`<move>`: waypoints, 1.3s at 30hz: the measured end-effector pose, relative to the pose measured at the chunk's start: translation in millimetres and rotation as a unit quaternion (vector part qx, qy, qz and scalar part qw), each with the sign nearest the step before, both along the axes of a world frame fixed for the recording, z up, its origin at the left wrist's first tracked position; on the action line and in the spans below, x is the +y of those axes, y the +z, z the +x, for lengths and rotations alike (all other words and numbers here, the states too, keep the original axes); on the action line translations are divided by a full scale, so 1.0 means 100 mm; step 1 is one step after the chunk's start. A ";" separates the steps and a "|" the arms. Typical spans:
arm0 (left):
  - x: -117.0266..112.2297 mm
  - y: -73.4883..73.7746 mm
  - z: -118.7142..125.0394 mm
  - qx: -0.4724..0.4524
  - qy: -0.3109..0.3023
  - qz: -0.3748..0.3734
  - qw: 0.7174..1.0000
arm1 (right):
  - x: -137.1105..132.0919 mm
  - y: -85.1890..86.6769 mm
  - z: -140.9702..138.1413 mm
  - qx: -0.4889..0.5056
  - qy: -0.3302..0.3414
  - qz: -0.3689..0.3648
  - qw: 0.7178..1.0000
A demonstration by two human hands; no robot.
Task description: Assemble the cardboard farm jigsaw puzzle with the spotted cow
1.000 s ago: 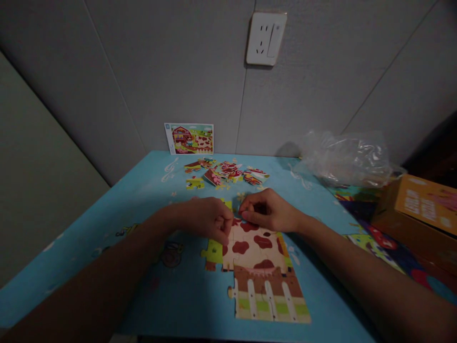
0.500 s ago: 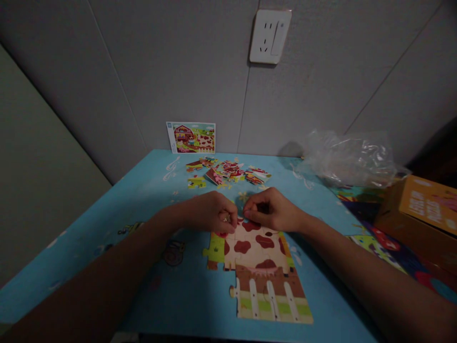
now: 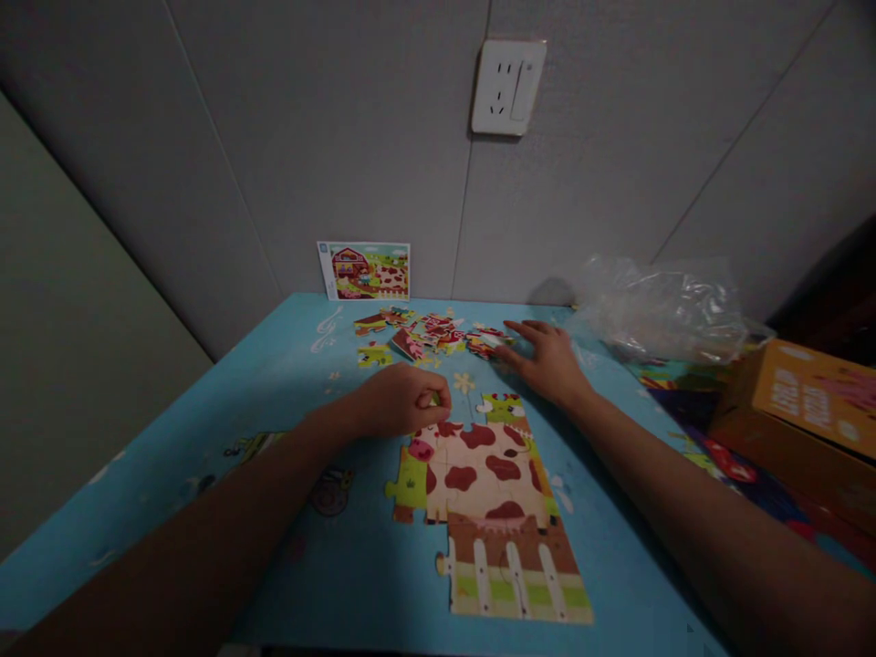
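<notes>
A partly joined jigsaw puzzle (image 3: 483, 479) lies flat before me, showing a spotted cow above a white fence. At its upper left edge is my left hand (image 3: 401, 401), fingers curled closed; whatever they may hold is hidden. Farther back, my right hand (image 3: 547, 360) is open, fingers spread toward the right end of a heap of loose puzzle pieces (image 3: 438, 333). The fingertips reach a red and yellow piece (image 3: 484, 343), though I cannot tell if they touch it. A green piece (image 3: 503, 408) sits at the puzzle's top right.
A picture card (image 3: 370, 272) of the farm scene leans against the wall at the back of the blue table (image 3: 274, 365). Clear plastic wrapping (image 3: 663, 310) lies at the back right. An orange puzzle box (image 3: 808, 401) is on the right. A socket (image 3: 508, 88) is on the wall.
My right hand has left the puzzle's top edge, moved back and right to the loose pieces, and opened. My left hand stays closed near the cow's head. The view has tilted slightly.
</notes>
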State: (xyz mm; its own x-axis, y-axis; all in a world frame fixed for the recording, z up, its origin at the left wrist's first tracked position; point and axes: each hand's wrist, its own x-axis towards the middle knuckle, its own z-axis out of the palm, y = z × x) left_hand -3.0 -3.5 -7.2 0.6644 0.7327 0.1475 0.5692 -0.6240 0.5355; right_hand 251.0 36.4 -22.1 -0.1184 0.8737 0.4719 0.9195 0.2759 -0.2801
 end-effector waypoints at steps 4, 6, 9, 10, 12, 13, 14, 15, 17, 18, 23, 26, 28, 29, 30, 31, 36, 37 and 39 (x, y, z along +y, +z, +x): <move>-0.01 0.00 0.00 0.003 -0.004 0.010 1.000 | 0.04 -0.02 -0.01 -0.009 0.006 -0.061 0.998; 0.00 0.00 0.00 -0.001 -0.008 0.016 1.000 | 0.02 0.01 -0.04 -0.003 -0.016 -0.068 0.998; 0.01 -0.02 0.00 -0.011 0.004 0.027 1.000 | -0.02 0.06 -0.06 0.009 -0.026 -0.070 0.997; 0.02 -0.02 0.00 -0.016 0.014 0.031 0.999 | -0.03 0.08 -0.07 0.015 -0.025 -0.056 0.998; 0.03 -0.01 0.01 -0.036 0.042 0.039 0.998 | -0.08 0.11 -0.10 0.040 -0.008 -0.011 0.999; 0.03 0.00 0.02 -0.052 0.059 0.043 0.996 | -0.11 0.12 -0.12 0.058 0.016 0.014 0.998; 0.02 0.01 0.02 -0.073 0.076 0.046 0.993 | -0.15 0.14 -0.14 0.076 0.054 0.034 0.995; 0.02 0.02 0.02 -0.097 0.093 0.049 0.990 | -0.19 0.15 -0.17 0.092 0.101 0.048 0.989; 0.02 0.05 0.03 -0.133 0.115 0.054 0.983 | -0.27 0.18 -0.23 0.103 0.206 0.059 0.971; 0.01 0.06 0.03 -0.142 0.118 0.057 0.981 | -0.30 0.19 -0.26 0.106 0.246 0.065 0.961; 0.01 0.06 0.03 -0.157 0.114 0.071 0.978 | -0.34 0.19 -0.32 0.123 0.297 0.097 0.942; 0.01 0.05 0.04 -0.159 0.112 0.075 0.978 | -0.33 0.18 -0.31 0.117 0.296 0.093 0.943; 0.01 0.05 0.05 -0.163 0.110 0.080 0.977 | -0.30 0.17 -0.29 0.112 0.279 0.104 0.948; 0.01 0.05 0.05 -0.167 0.114 0.086 0.976 | -0.28 0.16 -0.28 0.113 0.252 0.112 0.954; 0.02 0.05 0.05 -0.171 0.122 0.095 0.973 | -0.25 0.14 -0.26 0.117 0.211 0.118 0.963; 0.03 0.05 0.05 -0.176 0.134 0.106 0.969 | -0.22 0.12 -0.23 0.120 0.160 0.119 0.972; 0.13 0.02 -0.01 -0.175 0.255 0.166 0.936 | -0.07 0.04 -0.08 0.106 -0.044 0.040 0.993; 0.15 0.00 -0.03 -0.166 0.279 0.175 0.930 | -0.05 0.04 -0.07 0.100 -0.058 0.025 0.993; 0.19 -0.03 -0.05 -0.134 0.305 0.187 0.924 | -0.04 0.03 -0.06 0.081 -0.067 -0.004 0.994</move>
